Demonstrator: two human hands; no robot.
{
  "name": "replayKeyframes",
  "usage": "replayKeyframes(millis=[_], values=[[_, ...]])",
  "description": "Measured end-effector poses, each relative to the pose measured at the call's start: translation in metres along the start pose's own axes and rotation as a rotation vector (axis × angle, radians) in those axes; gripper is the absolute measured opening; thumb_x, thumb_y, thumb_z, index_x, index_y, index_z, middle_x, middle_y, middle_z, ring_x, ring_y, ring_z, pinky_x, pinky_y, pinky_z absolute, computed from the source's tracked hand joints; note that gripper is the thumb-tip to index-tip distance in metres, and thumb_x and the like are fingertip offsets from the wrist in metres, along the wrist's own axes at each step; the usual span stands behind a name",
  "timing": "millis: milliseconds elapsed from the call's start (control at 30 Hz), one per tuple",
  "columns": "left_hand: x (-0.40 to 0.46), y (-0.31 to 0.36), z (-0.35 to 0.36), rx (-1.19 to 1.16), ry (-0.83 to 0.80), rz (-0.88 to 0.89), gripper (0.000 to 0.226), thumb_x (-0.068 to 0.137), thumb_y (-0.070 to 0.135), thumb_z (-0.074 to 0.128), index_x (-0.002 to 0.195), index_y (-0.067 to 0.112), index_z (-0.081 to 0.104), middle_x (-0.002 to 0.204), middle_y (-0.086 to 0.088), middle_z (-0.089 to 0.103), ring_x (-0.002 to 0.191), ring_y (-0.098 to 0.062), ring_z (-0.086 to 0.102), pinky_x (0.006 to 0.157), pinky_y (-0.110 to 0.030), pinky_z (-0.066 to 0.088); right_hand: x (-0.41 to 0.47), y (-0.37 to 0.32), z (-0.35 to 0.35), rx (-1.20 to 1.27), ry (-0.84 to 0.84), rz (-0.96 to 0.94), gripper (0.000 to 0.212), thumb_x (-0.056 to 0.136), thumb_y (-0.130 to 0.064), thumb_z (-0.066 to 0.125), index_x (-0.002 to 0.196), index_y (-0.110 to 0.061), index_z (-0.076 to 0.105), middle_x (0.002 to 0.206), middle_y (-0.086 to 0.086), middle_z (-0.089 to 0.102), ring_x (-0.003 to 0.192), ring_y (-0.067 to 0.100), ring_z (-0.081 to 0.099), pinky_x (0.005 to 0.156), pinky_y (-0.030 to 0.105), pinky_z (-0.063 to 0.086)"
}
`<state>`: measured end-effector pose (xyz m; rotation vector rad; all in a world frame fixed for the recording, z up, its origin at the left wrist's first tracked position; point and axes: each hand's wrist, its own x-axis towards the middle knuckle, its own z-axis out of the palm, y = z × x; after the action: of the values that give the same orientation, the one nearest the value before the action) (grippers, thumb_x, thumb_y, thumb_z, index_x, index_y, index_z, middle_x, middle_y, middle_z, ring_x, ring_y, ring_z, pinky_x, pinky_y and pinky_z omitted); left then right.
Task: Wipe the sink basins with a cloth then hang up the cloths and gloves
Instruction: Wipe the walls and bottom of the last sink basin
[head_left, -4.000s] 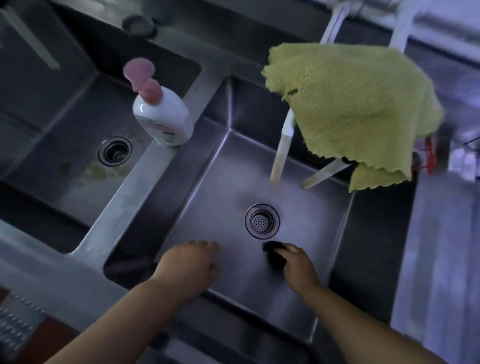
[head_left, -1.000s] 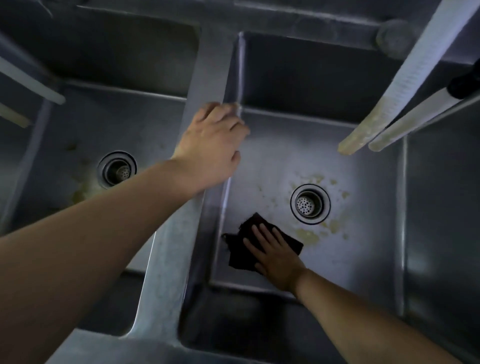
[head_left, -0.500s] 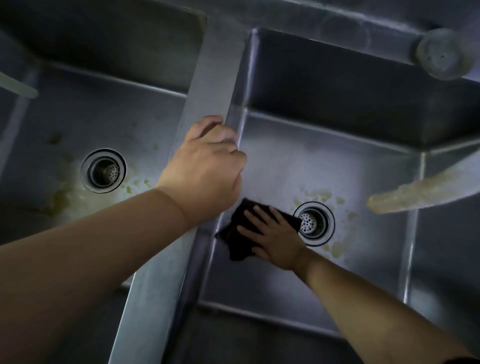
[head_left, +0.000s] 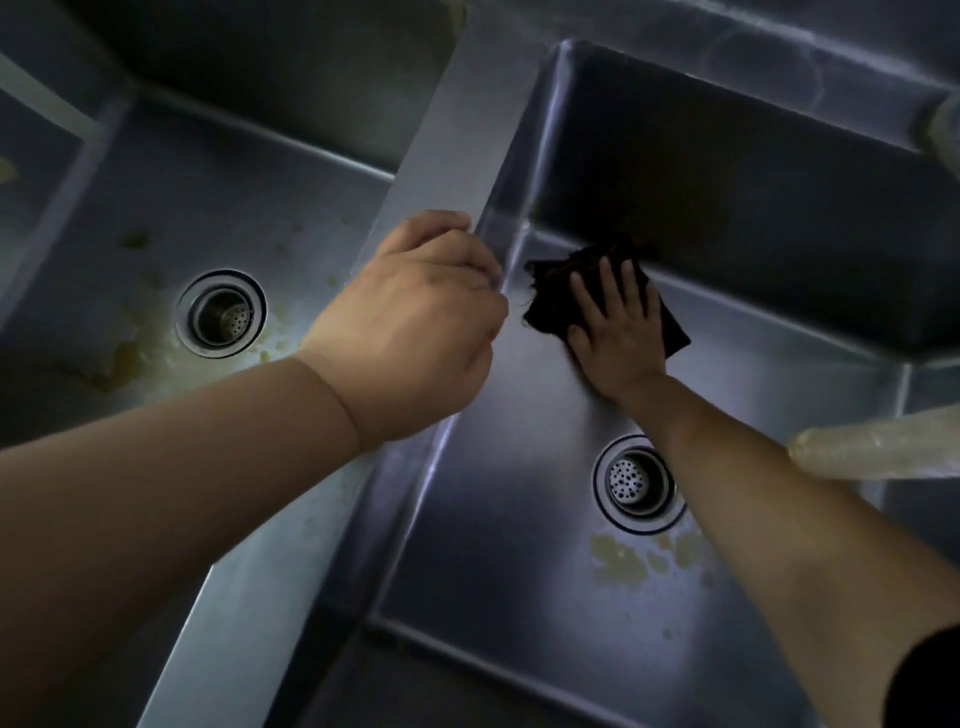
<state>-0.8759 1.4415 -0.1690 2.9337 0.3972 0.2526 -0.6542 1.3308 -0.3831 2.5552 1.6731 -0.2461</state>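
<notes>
I look down into two steel sink basins. My right hand (head_left: 615, 327) lies flat, fingers spread, pressing a dark cloth (head_left: 553, 296) onto the floor of the right basin (head_left: 493, 519) at its far left corner, against the back wall. My left hand (head_left: 415, 322) rests with curled fingers on the steel divider (head_left: 447, 171) between the basins and holds nothing loose. The right drain (head_left: 636, 480) sits nearer to me than the cloth, with yellowish stains beside it.
The left basin (head_left: 249, 208) has its own drain (head_left: 221, 313) and yellowish residue around it. A pale tube end (head_left: 872, 447) juts in from the right edge above the right basin. Another pale fitting (head_left: 943, 130) shows at the upper right.
My right hand has slid the dark cloth away from the drain to the basin's far left corner. My left hand stays on the divider. The view has moved closer and lower.
</notes>
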Motion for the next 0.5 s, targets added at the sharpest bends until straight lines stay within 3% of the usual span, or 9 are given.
replayKeyframes(millis=[100,200,367,500], values=[[0.0,0.001,-0.002,0.004,-0.011,-0.002,0.015,0.075,0.011,0.054,0.069,0.013,0.068,0.073,0.0,0.067,0.103,-0.021,0.061,0.111,-0.035,0.026,-0.031,-0.028,0.004,0.073,-0.012,-0.018,0.064,0.089,-0.044,0.033,0.149,-0.025,0.022,0.156,0.016,0.015,0.144,0.036,0.007,0.115,0.05,0.001],[0.001,0.002,-0.003,0.016,-0.037,0.001,0.014,0.073,0.012,0.053,0.068,0.014,0.066,0.075,0.001,0.068,0.104,-0.02,0.061,0.112,-0.034,0.025,-0.089,-0.07,0.013,0.087,-0.015,-0.167,0.066,0.083,-0.045,0.042,0.145,-0.024,0.036,0.151,0.02,0.029,0.14,0.042,0.023,0.111,0.058,0.018],[0.0,0.002,-0.004,0.017,-0.025,-0.01,0.017,0.075,0.01,0.053,0.068,0.013,0.068,0.073,0.001,0.067,0.1,-0.021,0.061,0.111,-0.032,0.025,-0.197,-0.121,0.027,0.068,-0.093,-0.524,0.074,0.074,-0.05,0.059,0.142,-0.028,0.04,0.149,0.013,0.036,0.137,0.037,0.031,0.111,0.056,0.017],[-0.001,0.002,-0.002,0.014,-0.03,-0.015,0.018,0.076,0.009,0.053,0.068,0.014,0.068,0.074,0.001,0.067,0.1,-0.02,0.062,0.111,-0.032,0.025,-0.243,-0.15,0.027,0.163,-0.183,-0.75,0.051,0.079,-0.05,0.049,0.127,-0.035,0.055,0.148,0.0,0.041,0.14,0.026,0.03,0.112,0.058,0.021]])
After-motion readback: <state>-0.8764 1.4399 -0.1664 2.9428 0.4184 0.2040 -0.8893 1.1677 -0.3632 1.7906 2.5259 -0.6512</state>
